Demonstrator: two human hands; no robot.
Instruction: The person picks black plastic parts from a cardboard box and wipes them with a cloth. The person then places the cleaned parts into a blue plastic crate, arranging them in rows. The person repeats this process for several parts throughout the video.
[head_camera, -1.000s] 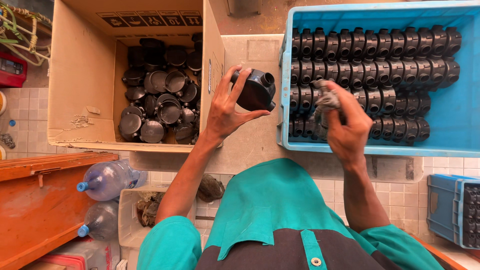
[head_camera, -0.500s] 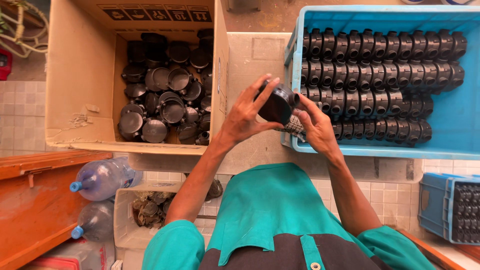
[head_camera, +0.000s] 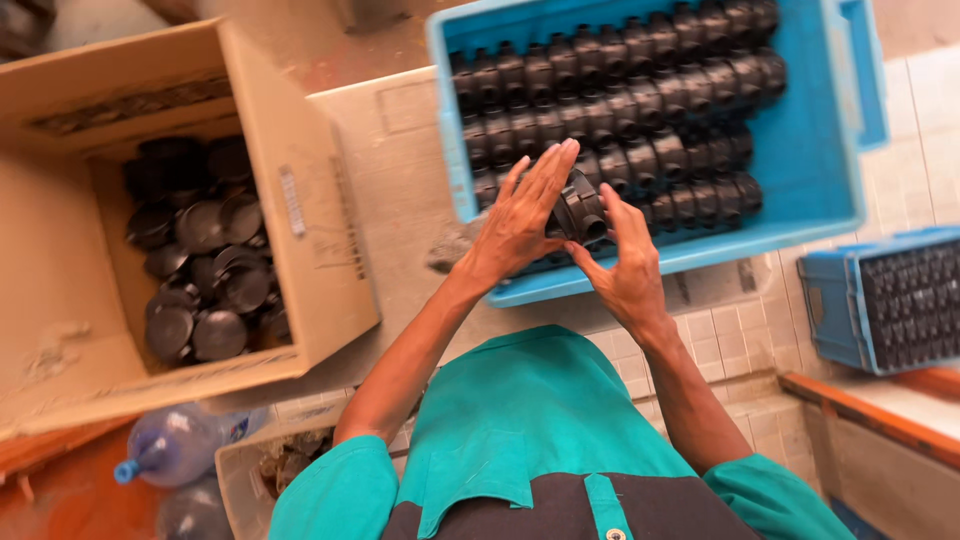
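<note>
A black plastic pipe fitting (head_camera: 581, 205) is pressed between my two hands, just over the near rim of the blue crate (head_camera: 812, 150). My left hand (head_camera: 522, 216) lies against its left side with the fingers stretched out flat. My right hand (head_camera: 626, 262) cups it from the right and below. Inside the crate stand rows of the same black fittings (head_camera: 640, 90), packed tightly side by side. A cardboard box (head_camera: 300, 215) on the left holds several loose black fittings (head_camera: 205, 265) in a heap.
A second, smaller blue crate (head_camera: 880, 300) with dark parts stands at the right on the tiled surface. A plastic water bottle (head_camera: 175, 450) lies at the lower left beside a small tray of scraps (head_camera: 290, 460). An orange-brown ledge (head_camera: 870, 410) runs along the lower right.
My left hand carried the fitting from above the box across to the crate, my right hand came up to meet it, and both now hold it at the crate's near rim. The view swung right.
</note>
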